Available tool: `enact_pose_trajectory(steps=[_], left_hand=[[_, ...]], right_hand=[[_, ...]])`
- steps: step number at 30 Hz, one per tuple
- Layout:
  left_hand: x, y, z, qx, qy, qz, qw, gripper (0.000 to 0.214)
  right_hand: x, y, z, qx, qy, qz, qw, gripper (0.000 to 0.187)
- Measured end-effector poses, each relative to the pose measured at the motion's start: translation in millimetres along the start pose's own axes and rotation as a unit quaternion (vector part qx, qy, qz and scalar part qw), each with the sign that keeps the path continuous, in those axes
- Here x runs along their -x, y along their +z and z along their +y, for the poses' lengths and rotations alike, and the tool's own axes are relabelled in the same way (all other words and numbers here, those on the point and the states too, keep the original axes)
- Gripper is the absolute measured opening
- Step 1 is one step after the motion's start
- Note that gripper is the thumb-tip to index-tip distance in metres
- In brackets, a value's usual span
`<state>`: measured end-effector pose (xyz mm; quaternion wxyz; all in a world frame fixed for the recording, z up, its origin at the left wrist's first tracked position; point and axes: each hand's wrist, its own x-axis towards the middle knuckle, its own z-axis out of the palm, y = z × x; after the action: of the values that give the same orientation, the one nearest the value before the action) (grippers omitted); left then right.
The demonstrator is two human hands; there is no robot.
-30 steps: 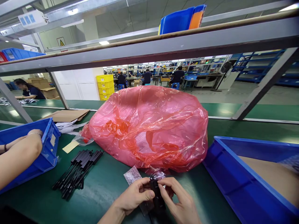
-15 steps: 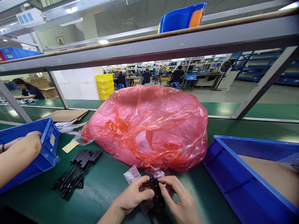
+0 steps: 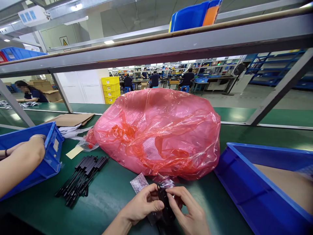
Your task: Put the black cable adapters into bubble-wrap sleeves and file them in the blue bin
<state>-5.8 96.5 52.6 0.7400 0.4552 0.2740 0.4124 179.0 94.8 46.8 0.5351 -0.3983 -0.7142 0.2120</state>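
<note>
Low in the middle of the view, my left hand and my right hand both grip a small black device with a cable, thumbs and fingers pressed on its two sides. Under and behind my left hand lies a clear bubble-wrap bag, partly covered by the hand. Beyond my hands rests a big pink plastic bag, its orange-red folds facing me. Left of my hands, several black devices with short cables lie in a pile on the green table.
A co-worker's arms reach into the blue bin at left. Another blue bin, with cardboard inside, stands at right. Flat cardboard, papers and a yellowish slip lie at back left. A shelf beam crosses overhead.
The view has shifted slightly. The black device appears turned a little between my fingers; both hands keep hold of it in nearly the same place.
</note>
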Motion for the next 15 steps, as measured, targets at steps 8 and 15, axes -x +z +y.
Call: enact_pose_trajectory(steps=[8,15], left_hand=[[0.2,-0.9,0.1,-0.004,0.004,0.017,1.0,0.041],[-1.1,-0.2,3.7,-0.003,0.005,0.026,1.0,0.041]], right_hand=[[2.4,5.1,-2.0,0.019,-0.022,-0.001,1.0,0.008],[5.0,6.6,0.1,0.017,-0.029,0.003,0.999,0.005]])
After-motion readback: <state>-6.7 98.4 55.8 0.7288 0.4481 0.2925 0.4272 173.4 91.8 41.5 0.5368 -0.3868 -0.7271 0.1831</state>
